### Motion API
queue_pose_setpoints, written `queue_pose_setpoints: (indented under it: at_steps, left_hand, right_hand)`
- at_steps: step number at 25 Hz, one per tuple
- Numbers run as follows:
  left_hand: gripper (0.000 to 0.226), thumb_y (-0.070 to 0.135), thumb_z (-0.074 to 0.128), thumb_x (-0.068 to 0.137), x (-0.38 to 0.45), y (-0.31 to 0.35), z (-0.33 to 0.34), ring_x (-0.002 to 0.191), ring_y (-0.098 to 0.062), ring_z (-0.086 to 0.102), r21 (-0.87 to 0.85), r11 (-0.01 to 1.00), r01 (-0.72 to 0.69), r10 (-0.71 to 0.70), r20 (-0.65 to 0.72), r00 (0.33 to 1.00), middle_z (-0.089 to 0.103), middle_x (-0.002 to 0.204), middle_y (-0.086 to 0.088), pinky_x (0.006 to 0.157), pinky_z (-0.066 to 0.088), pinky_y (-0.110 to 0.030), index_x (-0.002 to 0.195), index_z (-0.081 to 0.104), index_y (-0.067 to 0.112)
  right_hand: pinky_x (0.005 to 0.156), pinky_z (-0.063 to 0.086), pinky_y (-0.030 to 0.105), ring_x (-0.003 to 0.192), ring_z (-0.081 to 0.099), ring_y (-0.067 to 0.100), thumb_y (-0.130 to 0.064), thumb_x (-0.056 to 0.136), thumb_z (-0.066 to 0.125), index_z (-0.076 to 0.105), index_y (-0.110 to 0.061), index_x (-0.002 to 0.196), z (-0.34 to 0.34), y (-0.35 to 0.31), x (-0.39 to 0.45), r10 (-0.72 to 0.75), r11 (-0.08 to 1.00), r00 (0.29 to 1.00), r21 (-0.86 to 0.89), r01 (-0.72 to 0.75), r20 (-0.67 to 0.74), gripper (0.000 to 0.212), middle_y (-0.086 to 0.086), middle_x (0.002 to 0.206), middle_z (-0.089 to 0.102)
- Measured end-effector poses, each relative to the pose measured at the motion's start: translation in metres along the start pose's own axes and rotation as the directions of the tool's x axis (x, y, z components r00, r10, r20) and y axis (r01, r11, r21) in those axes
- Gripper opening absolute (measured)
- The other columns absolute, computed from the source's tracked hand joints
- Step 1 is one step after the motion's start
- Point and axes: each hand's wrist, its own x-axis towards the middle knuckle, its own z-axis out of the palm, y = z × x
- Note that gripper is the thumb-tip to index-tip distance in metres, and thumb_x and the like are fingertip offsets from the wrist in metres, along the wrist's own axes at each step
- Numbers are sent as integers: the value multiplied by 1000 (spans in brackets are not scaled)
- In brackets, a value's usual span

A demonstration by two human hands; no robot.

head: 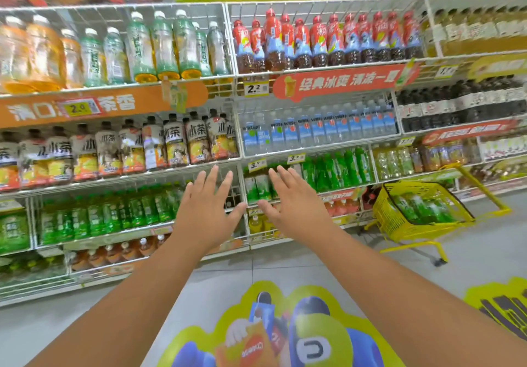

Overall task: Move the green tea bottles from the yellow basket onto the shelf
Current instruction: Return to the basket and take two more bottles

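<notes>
Shop shelves [176,179] of drinks fill the far side, and we hold both hands out before them, holding nothing.

Our left hand [206,212] and right hand [295,206] hang side by side with fingers straight and spread wide, thumbs near each other but apart, over the low shelf rows. Green tea bottles [422,206] lie in the yellow basket [387,218] on its wheeled stand, on the floor to the right, just beside the shelves and well apart from our hands. A colourful floor sticker [285,335] lies near us.
</notes>
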Motion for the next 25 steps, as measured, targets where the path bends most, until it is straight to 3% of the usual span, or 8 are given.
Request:
queue_pose_setpoints:
  at_steps: [7, 10, 14, 18, 25]
  left_hand:
    - [82, 77, 16, 94, -5, 160, -3, 158, -26, 0, -15, 997, -78, 78, 20, 997, -3, 172, -2, 128, 7, -48, 164, 6, 33]
    - [91, 79, 6, 87, -9, 237, 3, 158, -29, 8, -2, 993, -122, 122, 14, 992, 6, 172, -5, 126, 13, -49, 164, 14, 30]
    - [92, 78, 7, 86, 3, 329, 6, 157, -31, 12, -16, 982, -188, 188, 7, 982, 10, 171, -8, 125, 16, -51, 163, 17, 29]
    - [97, 78, -5, 80, 40, 409, 10, 158, -30, 4, -22, 954, -300, 300, 13, 954, 0, 172, -7, 127, 8, -49, 164, 8, 30]
    - [93, 77, 2, 83, 153, 530, 54, 158, -32, 7, -113, 879, -464, 466, -8, 885, 4, 172, -7, 126, 12, -53, 163, 14, 30]
  right_hand:
    - [125, 9, 39, 157, 3, 20, -65, 100, 32, 12, -22, 163, -54, 123, -99, 58, 998, 997, 25, -56, -51, 78, 1, 171, 9]
    - [126, 9, 40, 157, 3, 20, -66, 99, 30, 12, -22, 163, -73, 188, -141, 108, 994, 992, 0, -108, -59, 79, 2, 171, 10]
    - [127, 12, 43, 157, 5, 23, -63, 100, 34, 14, -21, 163, -101, 266, -175, 171, 985, 983, -19, -172, -71, 78, 4, 171, 10]
    - [125, 14, 43, 157, 5, 24, -62, 101, 36, 15, -21, 163, -120, 348, -194, 279, 959, 953, -23, -283, -116, 77, 3, 171, 10]
    - [125, 18, 45, 156, 12, 27, -67, 96, 29, 21, -20, 161, -122, 492, -171, 477, 872, 869, -53, -487, -130, 81, 6, 169, 16]
